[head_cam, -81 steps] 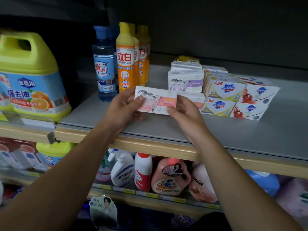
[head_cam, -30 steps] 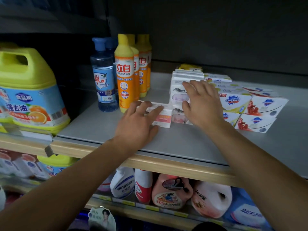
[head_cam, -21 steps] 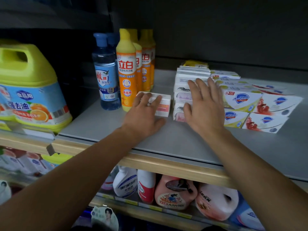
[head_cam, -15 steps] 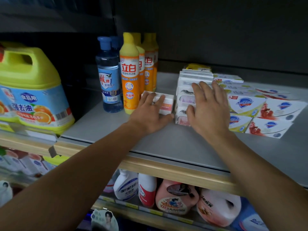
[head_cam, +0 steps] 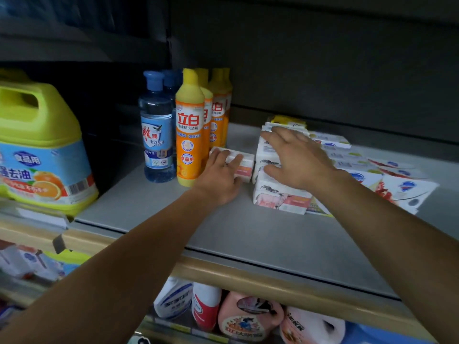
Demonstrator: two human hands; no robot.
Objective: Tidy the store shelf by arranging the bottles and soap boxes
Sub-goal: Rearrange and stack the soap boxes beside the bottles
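Grey shelf (head_cam: pixel 248 239) carries everything here, under dim light that swallows its back wall. The left hand (head_cam: pixel 219 178) lies flat with straight fingers on a single pink-and-white soap box (head_cam: pixel 244 167), just beside the front orange bottle (head_cam: pixel 189 130); that hand hides most of the box. The right hand (head_cam: pixel 296 162) spreads open over the stack of soap boxes (head_cam: pixel 280 199), covering the upper ones, so their count cannot be told. A blue bottle (head_cam: pixel 156 130) stands left of the orange ones. The white boxes with blue logos (head_cam: pixel 407 188) further right are blurred. A yellow jug (head_cam: pixel 37 147) is cut off at the left edge.
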